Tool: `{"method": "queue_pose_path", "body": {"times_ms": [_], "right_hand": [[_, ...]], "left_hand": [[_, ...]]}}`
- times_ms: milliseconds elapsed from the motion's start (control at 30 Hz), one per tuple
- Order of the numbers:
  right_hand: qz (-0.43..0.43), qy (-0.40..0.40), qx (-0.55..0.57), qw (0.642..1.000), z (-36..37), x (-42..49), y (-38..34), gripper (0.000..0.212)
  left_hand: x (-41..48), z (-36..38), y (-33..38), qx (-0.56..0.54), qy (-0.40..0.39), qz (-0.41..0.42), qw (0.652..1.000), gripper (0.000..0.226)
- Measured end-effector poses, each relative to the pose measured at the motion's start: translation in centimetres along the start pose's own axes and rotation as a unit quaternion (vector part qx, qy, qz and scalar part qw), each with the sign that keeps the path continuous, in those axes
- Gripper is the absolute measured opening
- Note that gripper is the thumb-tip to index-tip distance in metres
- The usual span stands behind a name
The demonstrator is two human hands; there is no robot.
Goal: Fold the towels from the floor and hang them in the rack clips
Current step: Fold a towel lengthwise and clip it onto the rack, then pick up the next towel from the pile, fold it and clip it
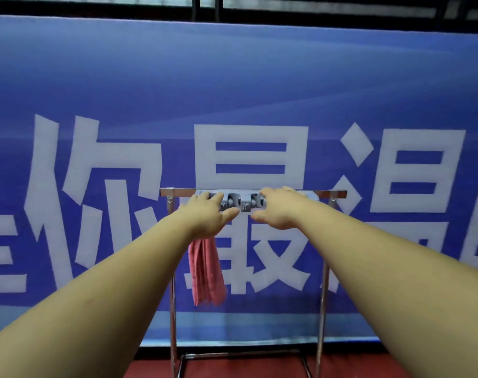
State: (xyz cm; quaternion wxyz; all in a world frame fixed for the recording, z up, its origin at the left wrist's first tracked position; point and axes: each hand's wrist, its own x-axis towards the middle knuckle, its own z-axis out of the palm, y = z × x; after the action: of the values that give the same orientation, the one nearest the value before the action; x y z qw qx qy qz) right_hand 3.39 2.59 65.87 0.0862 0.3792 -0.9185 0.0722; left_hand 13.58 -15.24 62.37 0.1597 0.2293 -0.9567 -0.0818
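Observation:
A folded pink towel [206,271] hangs from the left end of the grey clip strip [242,201] on a chrome rack [338,194]. My left hand [208,214] reaches over that end of the strip, fingers spread, right above the towel; the towel's top edge is hidden behind it. My right hand [280,207] rests on the strip's right part, fingers apart, holding nothing that I can see. Between my hands two grey clips show with nothing in them.
A large blue banner [232,91] with white characters stands directly behind the rack. The rack's thin chrome legs [173,309] and base bar [240,354] stand on a red floor [246,368]. No other towels are in view.

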Motion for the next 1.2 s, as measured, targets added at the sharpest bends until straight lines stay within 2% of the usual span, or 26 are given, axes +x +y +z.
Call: {"method": "queue_pose_path", "body": {"times_ms": [367, 667, 933, 1200], "right_hand": [[0.053, 0.019, -0.018, 0.998, -1.6, -10.8, 6.1, 0.068], [0.085, -0.028, -0.005, 0.996, 3.0, -15.9, 10.7, 0.079], [0.108, -0.108, 0.022, 0.988, 13.2, -14.7, 15.7, 0.079], [0.157, -0.218, 0.051, 0.962, 30.2, -13.6, 21.7, 0.073]], "left_hand": [[-8.0, 0.1, 8.3, 0.089, -0.015, 0.036, 0.995, 0.088], [-12.8, 5.1, 12.1, 0.061, -0.079, 0.04, 0.994, 0.089], [-11.0, 16.8, 11.4, 0.048, -0.149, 0.028, 0.987, 0.088], [-9.2, 34.9, 10.0, 0.015, -0.258, 0.033, 0.965, 0.087]]}}
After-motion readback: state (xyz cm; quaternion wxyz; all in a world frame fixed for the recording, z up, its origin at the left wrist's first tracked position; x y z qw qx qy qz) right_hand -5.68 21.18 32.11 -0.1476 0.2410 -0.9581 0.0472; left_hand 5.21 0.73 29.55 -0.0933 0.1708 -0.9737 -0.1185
